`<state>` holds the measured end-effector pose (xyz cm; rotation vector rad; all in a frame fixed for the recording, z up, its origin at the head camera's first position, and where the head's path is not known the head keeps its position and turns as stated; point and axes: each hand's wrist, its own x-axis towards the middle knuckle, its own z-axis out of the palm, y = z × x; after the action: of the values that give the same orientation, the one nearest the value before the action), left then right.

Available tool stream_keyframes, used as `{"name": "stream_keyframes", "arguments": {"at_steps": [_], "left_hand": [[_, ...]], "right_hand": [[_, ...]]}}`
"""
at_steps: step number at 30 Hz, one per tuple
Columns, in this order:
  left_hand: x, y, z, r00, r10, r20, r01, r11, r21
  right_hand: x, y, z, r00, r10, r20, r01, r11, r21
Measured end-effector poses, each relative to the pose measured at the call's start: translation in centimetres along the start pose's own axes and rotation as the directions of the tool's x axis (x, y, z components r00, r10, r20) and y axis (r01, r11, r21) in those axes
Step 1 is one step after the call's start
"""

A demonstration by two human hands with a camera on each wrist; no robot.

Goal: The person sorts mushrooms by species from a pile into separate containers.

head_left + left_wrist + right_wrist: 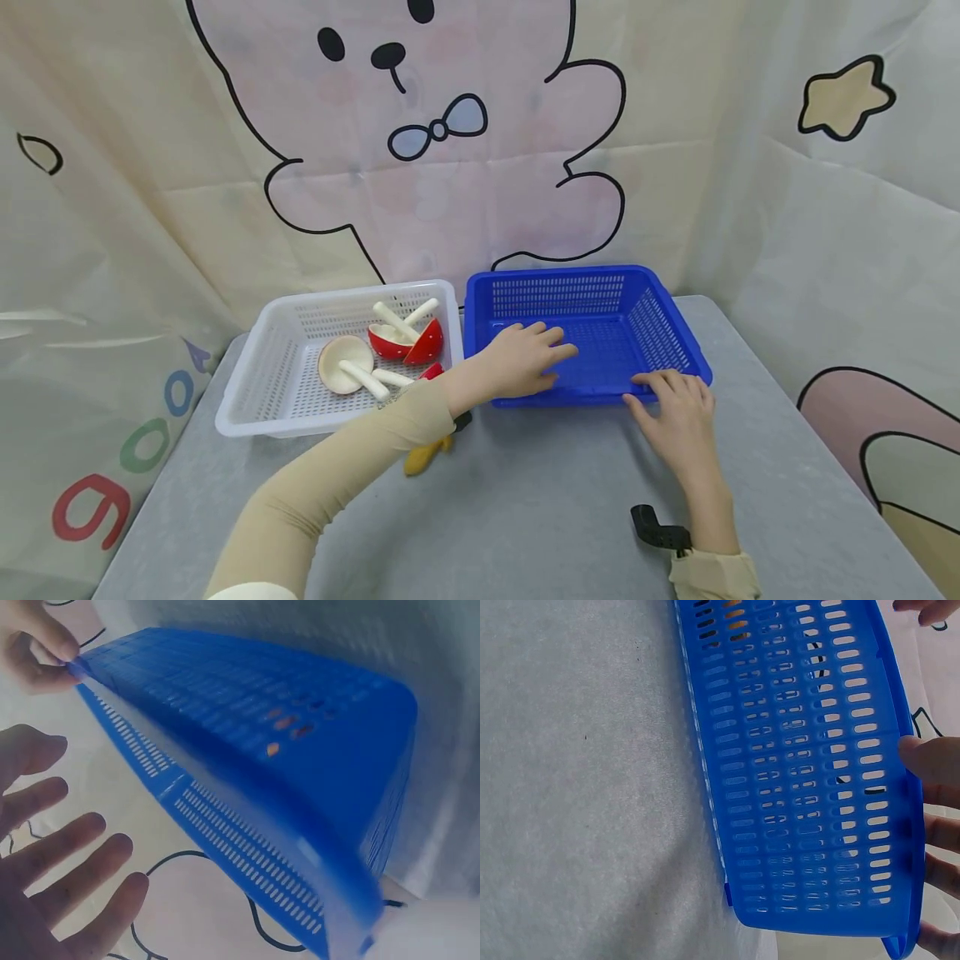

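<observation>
My right hand (pixel 678 425) grips the near right rim of the blue basket (pixel 525 400), thumb on the outer side and fingers over the edge. My left hand (pixel 517 362) hovers over the basket's near left part, fingers spread and holding nothing. In the left wrist view its fingers (pixel 112 862) stand apart from the rim. Through the slots of the basket wall, small orange and dark patches (pixel 281 720) show; what they belong to is hidden. Left of the blue basket, a white basket (pixel 251 408) holds several toy mushroom pieces (pixel 345 365) with white stems, some with red dotted caps (pixel 425 343).
A yellow thing (pixel 423 457) lies on the grey table (pixel 510 517) below my left forearm, partly hidden by it. A curtain (pixel 442 200) printed with a bear hangs right behind both baskets. A black wrist camera (pixel 656 529) sticks out from my right wrist.
</observation>
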<state>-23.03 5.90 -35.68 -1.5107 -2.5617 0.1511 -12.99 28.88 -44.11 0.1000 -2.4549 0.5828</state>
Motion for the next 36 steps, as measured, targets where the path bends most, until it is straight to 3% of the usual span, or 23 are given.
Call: {"name": "stream_keyframes", "arguments": {"at_steps": [6,14,21,30,36], "left_hand": [[-2.2,1.0,0.5,0.993,-0.082,-0.090,0.075,0.994,-0.078],[-5.6,2.1,2.1,0.971,-0.205,-0.123,0.183,0.969,-0.169],[-8.3,2.9,3.5,0.933,-0.320,-0.164,0.278,0.931,-0.237],[-11.3,3.6,4.6,0.880,-0.372,-0.295,0.302,0.919,-0.254],[-13.4,4.1,5.1,0.826,-0.471,-0.311,0.390,0.874,-0.289]], "right_hand": [[0.0,-0.1,0.1,1.000,0.001,0.003,-0.001,1.000,0.003],[-0.1,-0.3,0.3,1.000,0.011,0.019,-0.011,1.000,0.008],[0.1,-0.3,0.1,1.000,0.004,0.003,-0.004,1.000,0.018],[0.0,-0.4,0.0,1.000,0.009,0.006,-0.009,1.000,0.018],[0.0,-0.5,0.0,1.000,0.012,0.011,-0.012,1.000,0.017]]}}
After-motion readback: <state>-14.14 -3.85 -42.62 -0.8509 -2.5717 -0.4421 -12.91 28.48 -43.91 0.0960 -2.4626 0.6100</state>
